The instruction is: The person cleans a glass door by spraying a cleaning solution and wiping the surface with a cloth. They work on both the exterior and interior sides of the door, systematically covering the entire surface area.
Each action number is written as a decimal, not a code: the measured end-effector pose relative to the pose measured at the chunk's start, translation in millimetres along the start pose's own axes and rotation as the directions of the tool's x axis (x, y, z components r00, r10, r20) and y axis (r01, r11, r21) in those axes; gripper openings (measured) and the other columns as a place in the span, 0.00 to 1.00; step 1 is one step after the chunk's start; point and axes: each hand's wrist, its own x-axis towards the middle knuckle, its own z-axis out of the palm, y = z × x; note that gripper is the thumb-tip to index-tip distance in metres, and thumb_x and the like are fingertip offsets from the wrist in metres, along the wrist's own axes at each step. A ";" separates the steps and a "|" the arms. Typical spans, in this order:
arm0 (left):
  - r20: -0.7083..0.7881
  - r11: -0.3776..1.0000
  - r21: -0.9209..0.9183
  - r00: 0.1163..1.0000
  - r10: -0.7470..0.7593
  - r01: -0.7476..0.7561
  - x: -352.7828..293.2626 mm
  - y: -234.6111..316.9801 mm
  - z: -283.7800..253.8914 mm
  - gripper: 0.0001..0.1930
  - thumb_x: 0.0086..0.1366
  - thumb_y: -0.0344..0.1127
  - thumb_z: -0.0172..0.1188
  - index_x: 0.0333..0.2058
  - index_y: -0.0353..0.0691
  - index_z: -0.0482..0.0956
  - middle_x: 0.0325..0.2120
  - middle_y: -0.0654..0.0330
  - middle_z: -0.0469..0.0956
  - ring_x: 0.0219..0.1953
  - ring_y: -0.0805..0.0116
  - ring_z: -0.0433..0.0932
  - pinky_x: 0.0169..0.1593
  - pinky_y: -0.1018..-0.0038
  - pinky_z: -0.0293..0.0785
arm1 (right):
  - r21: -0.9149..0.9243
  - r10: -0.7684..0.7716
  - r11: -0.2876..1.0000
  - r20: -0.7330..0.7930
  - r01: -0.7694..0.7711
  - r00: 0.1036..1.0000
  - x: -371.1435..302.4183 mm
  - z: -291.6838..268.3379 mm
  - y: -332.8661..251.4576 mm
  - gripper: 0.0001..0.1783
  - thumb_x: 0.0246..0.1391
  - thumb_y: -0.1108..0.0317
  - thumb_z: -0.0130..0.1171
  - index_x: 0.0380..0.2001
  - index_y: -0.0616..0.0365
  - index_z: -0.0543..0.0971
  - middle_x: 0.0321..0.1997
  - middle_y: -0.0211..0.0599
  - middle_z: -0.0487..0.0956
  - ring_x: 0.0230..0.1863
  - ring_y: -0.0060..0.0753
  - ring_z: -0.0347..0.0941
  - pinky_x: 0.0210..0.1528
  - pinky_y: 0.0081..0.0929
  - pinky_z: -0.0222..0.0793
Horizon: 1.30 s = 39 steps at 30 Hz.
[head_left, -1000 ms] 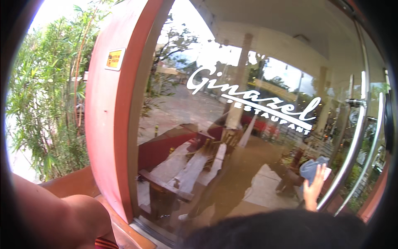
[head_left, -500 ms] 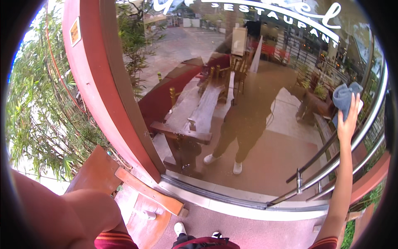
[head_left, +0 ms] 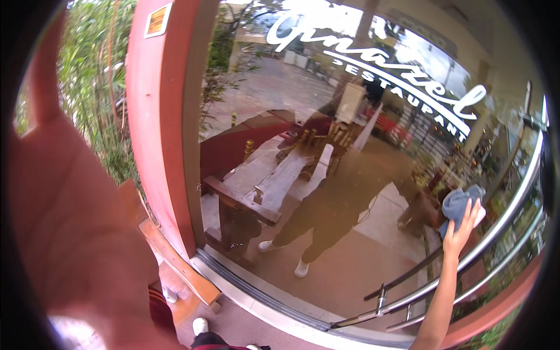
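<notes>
My right hand [head_left: 461, 228] reaches out at the right and presses a grey-blue cloth [head_left: 458, 205] against a large glass pane [head_left: 326, 216]. A small white piece shows beside its fingers; I cannot make out what it is. White lettering [head_left: 379, 58] runs across the upper part of the glass, above the cloth. My left hand [head_left: 87, 227] looms blurred and very close at the left edge. One finger seems to point up, but the rest are hidden or smeared, so its grip does not show.
Metal handrails [head_left: 496, 233] curve along the right side. A red post [head_left: 154, 116] frames the glass at the left, with bamboo [head_left: 93, 87] beyond it. Below the post stands a wooden bench [head_left: 178, 262]. Chairs and tables show in the glass.
The view has tilted up and turned, so more lettering shows. My left arm has come up, and its hand fills the left side. The right hand stays with the cloth on the glass.
</notes>
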 end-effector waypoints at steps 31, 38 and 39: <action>-0.356 0.355 0.666 0.698 -0.621 0.656 -468.2 -401.0 -24.4 0.37 0.73 0.51 0.59 0.73 0.44 0.57 0.71 0.47 0.60 0.71 0.44 0.62 0.70 0.54 0.64 | 0.133 -0.395 0.894 -0.216 0.428 0.893 256.8 231.5 -528.3 0.44 0.45 0.52 0.75 0.67 0.47 0.73 0.79 0.46 0.57 0.80 0.56 0.48 0.77 0.67 0.42; -0.331 0.390 0.664 0.719 -0.611 0.637 -473.9 -407.7 -24.6 0.35 0.76 0.49 0.55 0.74 0.41 0.55 0.73 0.47 0.58 0.74 0.46 0.58 0.73 0.56 0.58 | -0.036 0.107 0.993 -0.166 -0.115 0.980 168.9 58.4 -156.8 0.45 0.50 0.68 0.62 0.74 0.34 0.64 0.82 0.43 0.51 0.81 0.53 0.46 0.78 0.62 0.40; -0.335 0.413 0.661 0.739 -0.585 0.627 -474.2 -408.8 -24.5 0.35 0.76 0.48 0.55 0.74 0.40 0.55 0.73 0.47 0.57 0.74 0.46 0.57 0.73 0.56 0.57 | 0.000 0.251 0.966 -0.217 -0.258 0.943 150.8 36.8 -107.2 0.43 0.52 0.69 0.60 0.73 0.35 0.66 0.82 0.44 0.52 0.81 0.51 0.49 0.79 0.54 0.43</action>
